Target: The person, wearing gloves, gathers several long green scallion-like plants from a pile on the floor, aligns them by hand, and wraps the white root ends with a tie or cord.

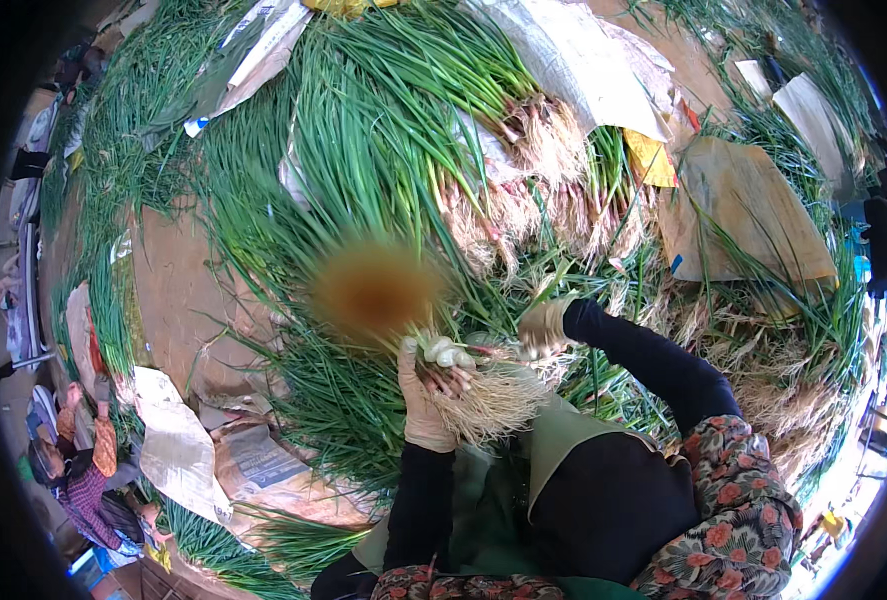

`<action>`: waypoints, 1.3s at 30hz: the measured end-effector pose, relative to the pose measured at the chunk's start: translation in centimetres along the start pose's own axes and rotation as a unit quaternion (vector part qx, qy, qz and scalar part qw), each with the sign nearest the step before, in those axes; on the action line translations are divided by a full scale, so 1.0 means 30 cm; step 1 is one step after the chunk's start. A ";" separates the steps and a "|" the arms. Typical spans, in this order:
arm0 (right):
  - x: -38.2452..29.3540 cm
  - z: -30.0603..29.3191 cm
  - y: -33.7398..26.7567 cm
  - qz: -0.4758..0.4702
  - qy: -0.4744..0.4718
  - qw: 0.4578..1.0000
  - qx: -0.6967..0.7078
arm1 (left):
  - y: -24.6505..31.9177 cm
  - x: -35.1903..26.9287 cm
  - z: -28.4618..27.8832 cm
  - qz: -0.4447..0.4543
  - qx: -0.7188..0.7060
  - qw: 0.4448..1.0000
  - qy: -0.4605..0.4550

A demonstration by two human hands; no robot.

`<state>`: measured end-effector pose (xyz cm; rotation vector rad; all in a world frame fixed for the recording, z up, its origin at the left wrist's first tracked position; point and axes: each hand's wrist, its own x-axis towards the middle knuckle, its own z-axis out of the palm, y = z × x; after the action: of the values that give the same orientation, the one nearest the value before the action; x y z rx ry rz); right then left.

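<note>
My left hand (422, 401), in a pale glove, is closed around a bunch of young allium plants, likely green garlic or scallions. Its white stem ends (449, 352) and long pale roots (492, 405) point right, over my lap. My right hand (544, 328), also gloved, is to the right of the bunch with its fingers curled. Leaves and roots lie close around that hand, and whether it grips any is unclear. A heap of long green leaves (346, 142) spreads in front of me. A brown blur hides the leaves just above my left hand.
Rooted bunches (556, 142) lie on the pile ahead, beside a white woven sack (578, 60). A brown sheet (751, 210) covers plants at the right. Loose roots (781, 390) are heaped at my right side. Another person (87, 487) is at the lower left, near a white sheet (177, 442).
</note>
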<state>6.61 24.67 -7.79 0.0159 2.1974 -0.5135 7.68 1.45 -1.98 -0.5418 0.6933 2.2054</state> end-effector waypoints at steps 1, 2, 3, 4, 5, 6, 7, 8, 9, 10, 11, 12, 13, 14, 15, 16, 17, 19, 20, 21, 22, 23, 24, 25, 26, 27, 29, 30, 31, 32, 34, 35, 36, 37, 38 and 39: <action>0.002 0.013 -0.010 -0.043 0.004 0.995 0.092 | -0.003 0.012 -0.003 0.006 -0.024 1.000 0.000; 0.008 0.025 -0.021 -0.085 0.008 0.979 0.182 | -0.007 0.024 -0.009 0.012 -0.047 0.999 0.001; 0.011 0.032 -0.035 -0.127 0.011 0.954 0.272 | -0.011 0.033 -0.018 -0.021 -0.104 0.994 -0.006; 0.018 0.034 -0.049 -0.168 0.014 0.918 0.359 | -0.022 0.017 -0.023 -0.021 -0.104 0.994 -0.005; 0.023 -0.009 -0.083 -0.190 0.018 0.880 0.435 | -0.031 0.005 -0.018 -0.045 -0.025 0.999 0.015; 0.037 -0.054 -0.127 -0.211 0.022 0.835 0.507 | -0.038 0.001 -0.006 -0.067 0.054 0.996 0.035; 0.100 -0.010 -0.127 -0.204 0.033 0.834 0.511 | -0.051 0.000 0.051 -0.079 0.101 0.990 0.052; 0.205 0.082 -0.124 -0.323 0.171 0.857 0.363 | -0.059 0.013 0.061 -0.084 0.105 0.990 0.047; 0.225 0.090 -0.168 -0.430 0.290 0.832 0.195 | -0.058 0.019 0.042 -0.068 0.078 0.991 0.091; 0.223 0.087 -0.157 -0.433 0.288 0.831 0.197 | -0.057 0.027 0.020 -0.052 0.050 0.988 0.133; 0.139 -0.015 -0.206 -0.344 0.277 0.890 0.108 | -0.031 0.016 -0.036 -0.018 0.023 0.991 0.127; 0.075 -0.097 -0.191 -0.235 0.271 0.933 0.012 | -0.014 0.013 -0.033 -0.019 0.021 0.992 0.126; 0.109 -0.117 -0.122 -0.116 0.321 0.939 0.037 | 0.003 0.018 -0.005 -0.026 0.019 0.998 0.058; 0.166 -0.115 -0.034 0.007 0.365 0.929 0.064 | 0.005 0.037 0.018 -0.035 0.016 0.999 -0.010; 0.204 -0.114 0.025 0.060 0.356 0.932 0.019 | -0.001 0.049 0.036 -0.037 -0.017 0.999 0.004; 0.222 -0.114 0.057 0.114 0.345 0.931 -0.028 | -0.003 0.062 0.046 -0.037 -0.017 0.999 0.003; 0.200 -0.114 0.037 0.130 0.356 0.926 -0.015 | -0.003 0.075 0.053 -0.026 -0.002 0.999 0.023; 0.183 -0.077 0.029 0.084 0.333 0.939 0.000 | 0.013 0.109 0.062 -0.014 0.012 0.999 0.043; 0.167 -0.052 0.026 0.042 0.308 0.950 0.014 | 0.024 0.132 0.069 -0.032 0.053 0.998 0.008; 0.090 -0.076 -0.060 0.000 0.263 0.965 0.020 | 0.051 0.137 0.053 -0.041 0.093 0.995 -0.014; -0.016 -0.099 -0.119 -0.027 0.219 0.975 0.028 | 0.052 0.156 0.048 -0.061 0.132 0.988 -0.046; -0.043 -0.046 -0.143 -0.131 0.218 0.966 0.040 | 0.032 0.192 -0.014 0.002 0.126 0.992 0.027; -0.053 0.013 -0.133 -0.226 0.215 0.949 0.054 | 0.030 0.198 -0.006 -0.001 0.126 0.992 0.026; -0.039 0.062 -0.117 -0.245 0.201 0.946 0.069 | 0.028 0.201 0.001 -0.022 0.108 0.993 0.041; -0.014 0.085 -0.083 -0.241 0.201 0.947 0.070 | 0.019 0.203 0.012 -0.043 0.090 0.993 0.056; 0.017 0.091 -0.046 -0.271 0.223 0.923 0.158 | 0.017 0.197 0.033 -0.054 0.065 0.996 0.041; 0.109 0.114 0.023 -0.361 0.354 0.811 0.295 | -0.006 0.193 0.038 -0.038 0.049 0.996 0.070; 0.087 0.044 -0.025 -0.369 0.349 0.810 0.295 | -0.002 0.187 0.015 -0.014 0.031 0.994 0.105; 0.062 -0.025 -0.075 -0.272 0.200 0.830 0.444 | 0.007 0.177 -0.025 -0.020 0.055 0.995 0.084; 0.034 -0.079 -0.128 -0.154 0.044 0.808 0.566 | 0.009 0.166 -0.030 -0.017 0.053 0.995 0.085; 0.106 -0.042 -0.155 -0.149 0.049 0.807 0.569 | -0.008 0.162 0.007 -0.005 0.051 0.997 0.060; 0.232 0.046 -0.093 -0.169 0.185 0.821 0.513 | -0.020 0.153 0.052 -0.011 0.087 0.993 0.080; 0.341 0.119 -0.053 -0.191 0.308 0.819 0.445 | -0.024 0.139 0.061 -0.015 0.091 0.993 0.074; 0.399 0.155 -0.024 -0.233 0.265 0.782 0.514 | -0.023 0.127 0.056 -0.021 0.094 0.994 0.059; 0.355 0.130 -0.077 -0.240 0.251 0.782 0.517 | 0.002 0.103 0.018 -0.013 0.094 0.994 0.061; 0.220 0.045 -0.152 -0.226 0.118 0.755 0.605 | 0.033 0.074 0.001 -0.022 0.087 0.995 0.035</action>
<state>2.60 18.91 -11.89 0.2529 1.6817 -2.2264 5.53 2.10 -2.91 -0.5406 0.8930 2.0687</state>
